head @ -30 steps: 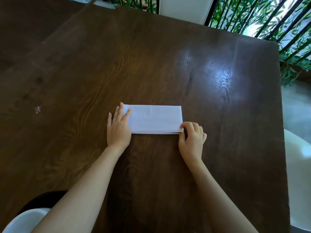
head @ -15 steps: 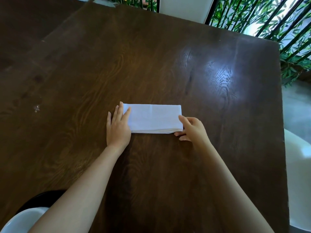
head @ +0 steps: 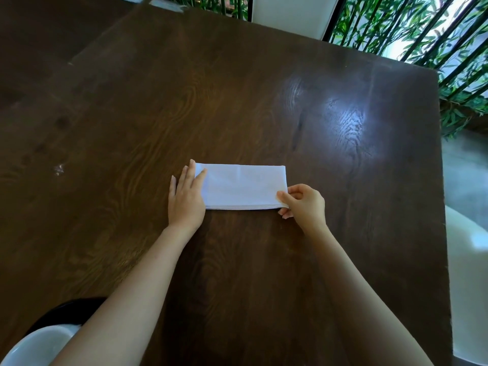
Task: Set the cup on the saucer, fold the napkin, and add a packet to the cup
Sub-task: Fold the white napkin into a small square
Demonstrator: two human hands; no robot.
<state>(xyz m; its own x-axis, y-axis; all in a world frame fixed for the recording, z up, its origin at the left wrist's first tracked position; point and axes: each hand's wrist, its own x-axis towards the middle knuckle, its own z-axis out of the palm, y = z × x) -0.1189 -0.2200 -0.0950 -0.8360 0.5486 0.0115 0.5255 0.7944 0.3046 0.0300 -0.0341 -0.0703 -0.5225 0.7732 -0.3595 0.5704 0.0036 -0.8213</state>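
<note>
Napkin (head: 241, 186): white, folded into a long rectangular strip, lying flat near the middle of the dark wooden tabletop (head: 264, 88). Its long sides run left to right across your view. The stacked layer edges show along the near long side, and a faint crease runs across the strip just left of its middle.

Left hand (head: 186, 202): your palm is down and the fingers are extended, lying flat. The fingertips overlap the left end of the napkin and press it against the tabletop; the heel of the hand rests on the wood just beside the strip. This hand is spread flat and grips nothing.

Right hand (head: 303, 203): your thumb and forefinger are pinched on the near right corner of the napkin. The remaining fingers are curled underneath, close to the tabletop. The corner itself is partly hidden by the fingers, so you cannot tell how many layers are held.

Both forearms enter from the near edge and are bare. The two hands are well apart, one at each end of the strip.

Surroundings: a bright patch of reflected light lies on the tabletop beyond and right of the napkin. A small pale mark (head: 58, 169) sits well to the left. White chair (head: 467, 233) edges show at the right margin and at the lower left. Green bamboo foliage (head: 396, 27) behind dark bars fills the far right corner.
</note>
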